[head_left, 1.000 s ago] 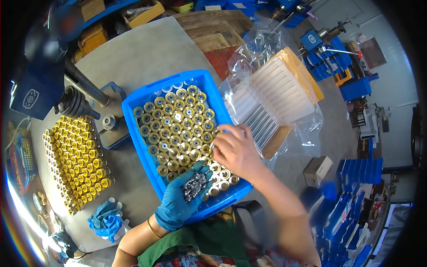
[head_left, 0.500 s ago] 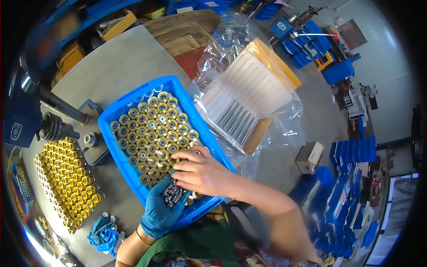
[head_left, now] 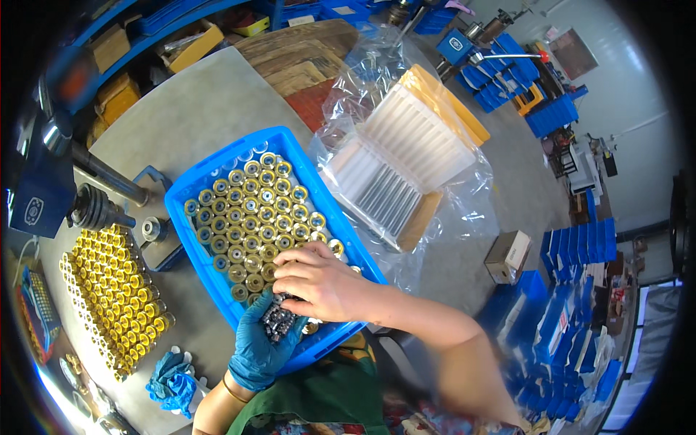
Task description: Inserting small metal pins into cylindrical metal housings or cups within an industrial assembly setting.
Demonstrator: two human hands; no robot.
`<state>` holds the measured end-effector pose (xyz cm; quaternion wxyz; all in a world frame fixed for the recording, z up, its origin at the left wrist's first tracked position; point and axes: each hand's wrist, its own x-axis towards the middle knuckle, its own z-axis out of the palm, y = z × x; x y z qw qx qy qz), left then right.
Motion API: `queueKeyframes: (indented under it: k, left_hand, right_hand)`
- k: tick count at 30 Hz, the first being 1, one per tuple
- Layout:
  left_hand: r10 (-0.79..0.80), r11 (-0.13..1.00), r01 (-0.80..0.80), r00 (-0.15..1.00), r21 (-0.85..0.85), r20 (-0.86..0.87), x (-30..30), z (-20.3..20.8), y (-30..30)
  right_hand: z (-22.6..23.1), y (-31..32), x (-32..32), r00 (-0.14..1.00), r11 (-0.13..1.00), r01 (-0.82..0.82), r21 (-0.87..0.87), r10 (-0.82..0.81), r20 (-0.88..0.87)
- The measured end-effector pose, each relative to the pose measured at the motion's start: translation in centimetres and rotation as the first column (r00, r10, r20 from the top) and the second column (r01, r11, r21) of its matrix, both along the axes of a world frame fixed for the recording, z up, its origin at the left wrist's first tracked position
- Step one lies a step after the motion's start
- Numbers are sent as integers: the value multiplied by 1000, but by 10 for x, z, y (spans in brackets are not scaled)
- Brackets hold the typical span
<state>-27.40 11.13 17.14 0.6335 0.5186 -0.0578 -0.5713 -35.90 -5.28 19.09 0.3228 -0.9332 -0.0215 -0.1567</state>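
Metal parts (head_left: pixel 276 326) — partly behind right hand (head_left: pixel 315 290) — drill press (head_left: pixel 38 192), open case (head_left: pixel 417 134) nearby.

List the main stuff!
Tray: one, blue, centre
Round parts: many, golden, in tray
Other parts: many, gold, left
Machines: two, blue, left, upper right
Crumpled pile: one, blue, lower left
Holder: one, white, upper middle
Rods: several, silver, in holder
Plastic: one, clear, around holder
Boxes: several, brown, right, upper left
Bins: many, blue, right, top
Metal bits: many, grey, lower middle
Table: one, grey, beneath
Left hand: one, blue-gloved, over tray
Right hand: one, bare, over tray
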Motion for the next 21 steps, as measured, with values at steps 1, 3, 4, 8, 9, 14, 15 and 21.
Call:
queueKeyframes:
  k: [1,3,4,8,9,14,15,21]
  left_hand:
    - [2,1000,-2,1000,-1,0,1,2,0]
    - [-27,1000,26,994,12,106,2,7,-1]
    - [-25,1000,24,994,11,106,5,6,-2]
    - [198,968,-249,748,8,-634,9,5,-2]
    - [195,969,-247,753,5,-628,8,6,-3]
    - [206,970,-242,733,35,-648,10,5,1]
    - [193,976,-215,769,37,-609,11,3,4]
    - [-3,1000,3,1000,16,-12,8,15,17]
  right_hand:
    - [2,2,1,1000,1000,18,-14,-18,11]
    - [8,6,2,999,996,27,-83,-24,36]
    - [11,7,3,998,988,39,-152,-30,62]
    - [18,4,3,994,960,-17,-278,46,99]
    - [19,4,4,993,948,-46,-315,78,91]
    - [29,2,10,983,886,-160,-435,182,10]
    - [31,3,12,978,857,-193,-478,209,-21]
    - [32,7,24,964,836,-258,-483,258,-68]
